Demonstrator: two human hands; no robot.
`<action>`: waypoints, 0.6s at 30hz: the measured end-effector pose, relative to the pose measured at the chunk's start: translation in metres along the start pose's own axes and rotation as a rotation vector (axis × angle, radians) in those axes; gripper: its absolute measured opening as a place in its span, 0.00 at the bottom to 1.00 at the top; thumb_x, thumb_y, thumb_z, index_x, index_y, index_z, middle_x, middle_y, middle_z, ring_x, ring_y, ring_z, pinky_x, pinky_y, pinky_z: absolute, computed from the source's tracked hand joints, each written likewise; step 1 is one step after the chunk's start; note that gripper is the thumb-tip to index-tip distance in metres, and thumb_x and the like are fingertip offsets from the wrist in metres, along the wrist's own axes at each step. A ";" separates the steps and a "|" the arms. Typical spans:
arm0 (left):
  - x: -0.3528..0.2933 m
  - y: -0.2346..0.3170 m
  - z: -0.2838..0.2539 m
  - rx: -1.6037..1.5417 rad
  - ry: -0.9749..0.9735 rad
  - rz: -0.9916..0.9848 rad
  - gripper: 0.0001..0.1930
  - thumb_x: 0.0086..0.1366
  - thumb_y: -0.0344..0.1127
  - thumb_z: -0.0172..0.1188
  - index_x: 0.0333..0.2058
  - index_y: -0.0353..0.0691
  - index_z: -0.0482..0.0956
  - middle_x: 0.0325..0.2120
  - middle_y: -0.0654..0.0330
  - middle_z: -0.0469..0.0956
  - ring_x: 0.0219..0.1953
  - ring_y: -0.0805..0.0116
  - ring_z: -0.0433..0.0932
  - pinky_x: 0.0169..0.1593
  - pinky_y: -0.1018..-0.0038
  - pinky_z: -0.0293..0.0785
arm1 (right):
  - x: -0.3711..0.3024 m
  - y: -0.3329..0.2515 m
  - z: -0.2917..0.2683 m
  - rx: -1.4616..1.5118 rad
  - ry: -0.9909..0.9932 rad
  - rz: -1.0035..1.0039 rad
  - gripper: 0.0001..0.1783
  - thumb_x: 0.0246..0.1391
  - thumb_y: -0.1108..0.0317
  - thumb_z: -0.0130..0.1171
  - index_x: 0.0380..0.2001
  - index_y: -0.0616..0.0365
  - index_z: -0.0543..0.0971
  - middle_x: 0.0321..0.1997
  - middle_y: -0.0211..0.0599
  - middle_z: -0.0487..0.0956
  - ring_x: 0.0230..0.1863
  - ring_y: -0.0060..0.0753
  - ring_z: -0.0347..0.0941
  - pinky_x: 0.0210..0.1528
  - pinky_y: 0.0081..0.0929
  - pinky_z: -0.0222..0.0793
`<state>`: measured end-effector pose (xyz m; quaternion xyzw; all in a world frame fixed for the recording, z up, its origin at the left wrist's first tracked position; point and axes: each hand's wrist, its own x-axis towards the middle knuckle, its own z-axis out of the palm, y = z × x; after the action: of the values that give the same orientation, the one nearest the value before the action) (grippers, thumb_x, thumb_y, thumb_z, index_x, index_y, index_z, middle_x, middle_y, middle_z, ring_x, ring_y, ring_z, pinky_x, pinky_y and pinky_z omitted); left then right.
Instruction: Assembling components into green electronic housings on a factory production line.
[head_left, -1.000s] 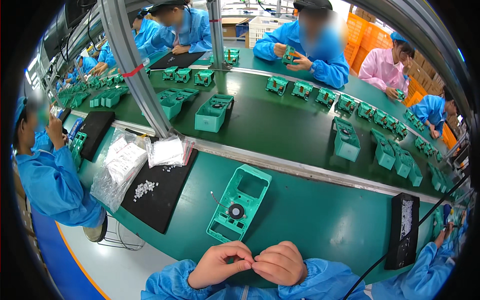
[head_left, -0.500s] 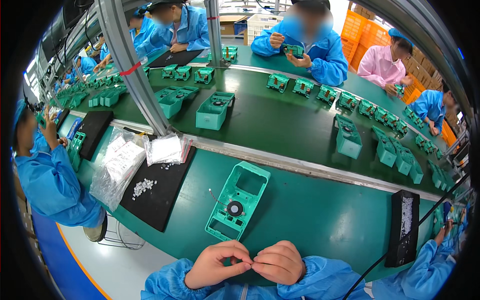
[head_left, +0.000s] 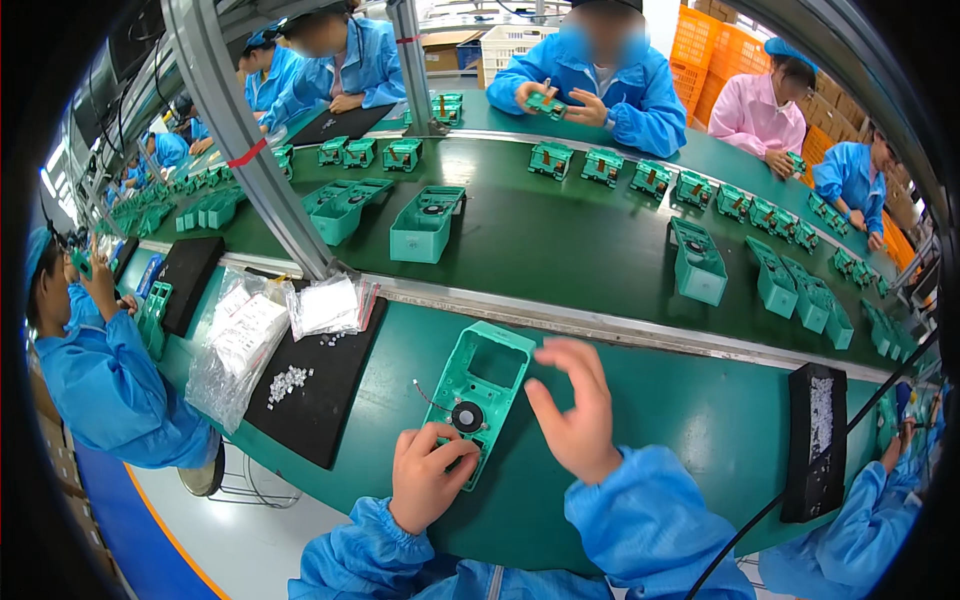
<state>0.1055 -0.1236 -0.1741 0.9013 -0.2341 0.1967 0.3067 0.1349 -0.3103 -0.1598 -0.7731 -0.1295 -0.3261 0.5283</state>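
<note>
In front of me on the bench lies a green plastic housing (head_left: 505, 341) with rectangular openings. A small round black fan (head_left: 467, 416) sits in it, and a thin wire (head_left: 428, 393) curls out to the left. My left hand (head_left: 430, 478) is over the housing's near end, thumb and fingertips pinched together. Whatever is between them is too small or hidden to make out. To the right of the housing, my right hand (head_left: 580, 415) is raised with fingers apart and holds nothing; it is slightly blurred.
Left of the housing, a black mat (head_left: 318, 405) bears small white pieces (head_left: 289, 385) and plastic bags (head_left: 240, 335). A black tray (head_left: 806, 470) stands at right, a black cable near it. Beyond the metal rail, a conveyor (head_left: 560, 260) carries green housings. Co-workers sit around.
My hands were together in front of the housing, fingertips touching. They have parted: the left moved forward onto the housing's near end, the right forward and right, its fingers opening.
</note>
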 end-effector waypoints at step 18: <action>0.020 -0.009 -0.003 0.097 -0.211 0.129 0.06 0.42 0.30 0.64 0.22 0.49 0.79 0.26 0.70 0.73 0.27 0.70 0.69 0.32 0.75 0.60 | -0.005 0.042 0.035 0.155 -0.087 0.218 0.23 0.49 0.67 0.54 0.50 0.60 0.65 0.50 0.43 0.67 0.51 0.43 0.64 0.53 0.32 0.59</action>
<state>0.1261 -0.1211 -0.1666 0.9140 -0.3127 0.1311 0.2229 0.1671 -0.2954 -0.2014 -0.7528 -0.0924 -0.2219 0.6128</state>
